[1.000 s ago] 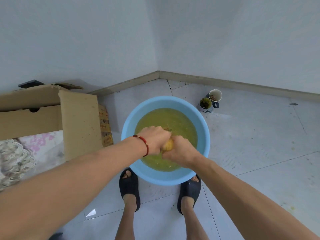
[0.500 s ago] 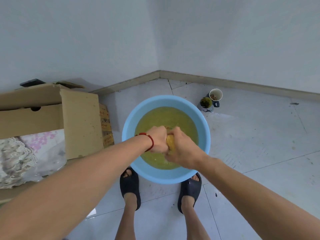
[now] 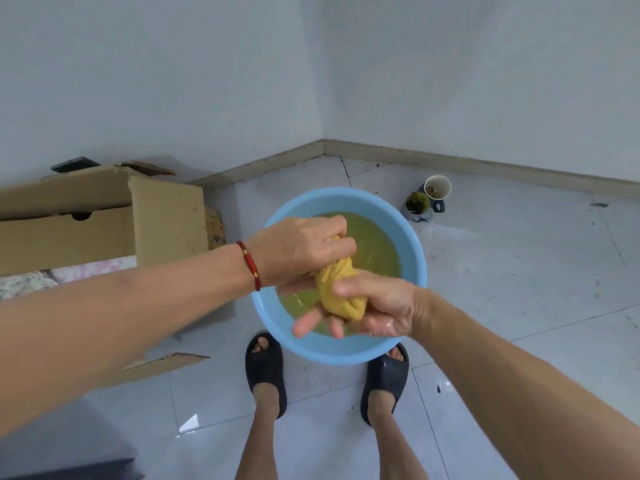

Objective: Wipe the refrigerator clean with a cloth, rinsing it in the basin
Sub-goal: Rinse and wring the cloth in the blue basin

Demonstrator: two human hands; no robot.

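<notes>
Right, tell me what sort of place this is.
Probably a sparsely furnished room at home, in a corner: bare white walls meet a tiled floor, a blue basin of murky water stands on it, and an open cardboard box sits by the wall.

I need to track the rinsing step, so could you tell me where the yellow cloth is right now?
In the head view, the yellow cloth is at centre, gripped between the left hand and right hand above the blue basin.

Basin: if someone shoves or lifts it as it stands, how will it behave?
Probably heavy: the blue basin holds murky water well up its walls. Likely to slosh when pushed. On the smooth, glossy tile floor it may slide rather than tip, being wide and low.
</notes>
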